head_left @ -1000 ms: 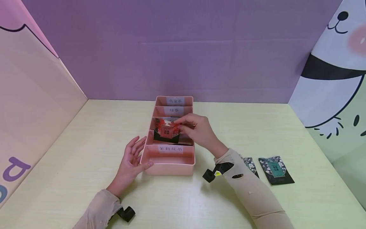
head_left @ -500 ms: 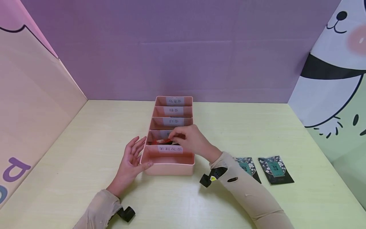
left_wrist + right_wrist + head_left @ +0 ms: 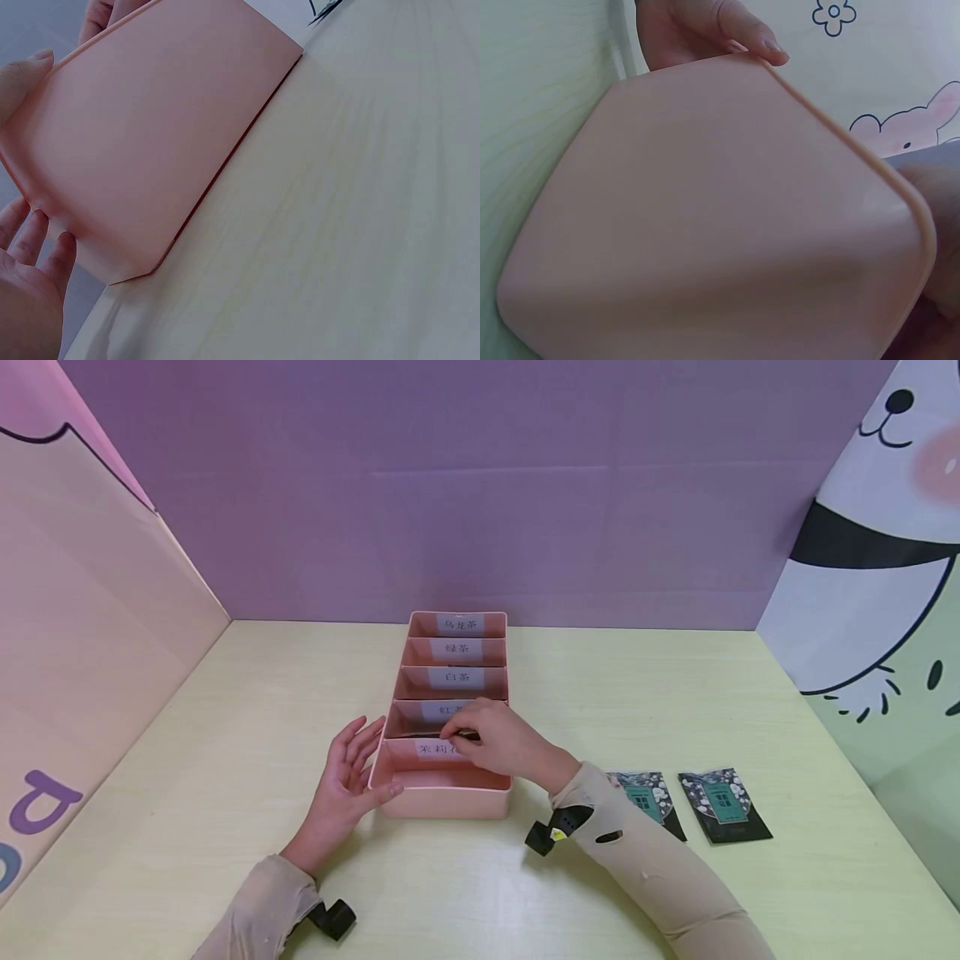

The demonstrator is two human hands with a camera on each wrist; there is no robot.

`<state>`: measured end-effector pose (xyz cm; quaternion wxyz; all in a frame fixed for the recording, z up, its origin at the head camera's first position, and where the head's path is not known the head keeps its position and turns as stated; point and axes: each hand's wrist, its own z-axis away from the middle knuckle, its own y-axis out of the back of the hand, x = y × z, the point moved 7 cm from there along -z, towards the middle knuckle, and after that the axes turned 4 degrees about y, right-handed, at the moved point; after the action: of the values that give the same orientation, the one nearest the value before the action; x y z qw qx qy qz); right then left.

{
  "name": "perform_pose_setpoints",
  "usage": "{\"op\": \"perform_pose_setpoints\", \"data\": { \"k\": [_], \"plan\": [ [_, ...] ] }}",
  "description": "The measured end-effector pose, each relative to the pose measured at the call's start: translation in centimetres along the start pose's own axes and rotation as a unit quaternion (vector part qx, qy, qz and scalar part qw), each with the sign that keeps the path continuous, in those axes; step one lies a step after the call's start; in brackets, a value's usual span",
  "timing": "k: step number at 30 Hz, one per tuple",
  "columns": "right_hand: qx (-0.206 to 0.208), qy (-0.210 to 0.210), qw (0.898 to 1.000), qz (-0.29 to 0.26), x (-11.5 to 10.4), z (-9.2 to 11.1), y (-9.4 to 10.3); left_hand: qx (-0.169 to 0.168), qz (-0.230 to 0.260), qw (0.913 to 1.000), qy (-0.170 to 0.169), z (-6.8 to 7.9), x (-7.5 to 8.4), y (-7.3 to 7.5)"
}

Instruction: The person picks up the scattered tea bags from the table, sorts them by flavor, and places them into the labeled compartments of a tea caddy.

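Note:
A long pink box (image 3: 442,806) with labelled compartments stands on the table in the head view. My left hand (image 3: 348,781) touches its front left corner, with the thumb at the rim and the other fingers relaxed along the side. Over the compartment just behind the front one, my right hand (image 3: 506,739) pinches the edge of a tea sachet (image 3: 422,735). Only a dark strip of that sachet shows, low in the compartment. The box wall (image 3: 705,187) hides most of the right fingers in the right wrist view.
Two dark tea sachets with teal labels lie to the right of the box: one partly under the right sleeve (image 3: 648,802), the other sachet (image 3: 725,806) farther right. A purple wall (image 3: 480,493) rises behind the table.
My right hand has moved down and towards me, lowering the red and black sachet into the compartment behind the front one. Its red face no longer shows. The left hand has stayed put.

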<state>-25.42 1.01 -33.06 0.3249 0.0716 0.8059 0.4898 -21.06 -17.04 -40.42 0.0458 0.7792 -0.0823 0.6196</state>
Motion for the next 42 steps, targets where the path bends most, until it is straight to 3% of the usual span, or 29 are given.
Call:
{"op": "perform_pose_setpoints", "data": {
  "k": [10, 15, 21, 33, 42],
  "plan": [
    [-0.006, 0.042, 0.996, 0.080, -0.8, 0.6, 0.1, 0.001, -0.001, 1.0000, -0.001, -0.1, -0.1, 0.0],
    [-0.010, 0.044, 0.997, 0.068, -1.0, 1.3, 0.6, 0.000, -0.003, 1.0000, 0.003, 0.0, -0.2, 0.0],
    [0.016, 0.052, 0.998, 0.039, -0.3, 2.9, 1.7, 0.001, -0.008, 0.9999, 0.009, -0.1, -0.2, -0.1],
    [0.064, 0.005, 0.996, 0.058, 2.8, 8.2, 5.0, 0.003, -0.005, 1.0000, 0.005, -0.1, -0.1, 0.1],
    [0.037, -0.099, 0.993, 0.049, 6.8, 13.3, 7.1, 0.006, -0.009, 0.9998, 0.015, 0.0, 0.1, 0.0]
  ]
}}
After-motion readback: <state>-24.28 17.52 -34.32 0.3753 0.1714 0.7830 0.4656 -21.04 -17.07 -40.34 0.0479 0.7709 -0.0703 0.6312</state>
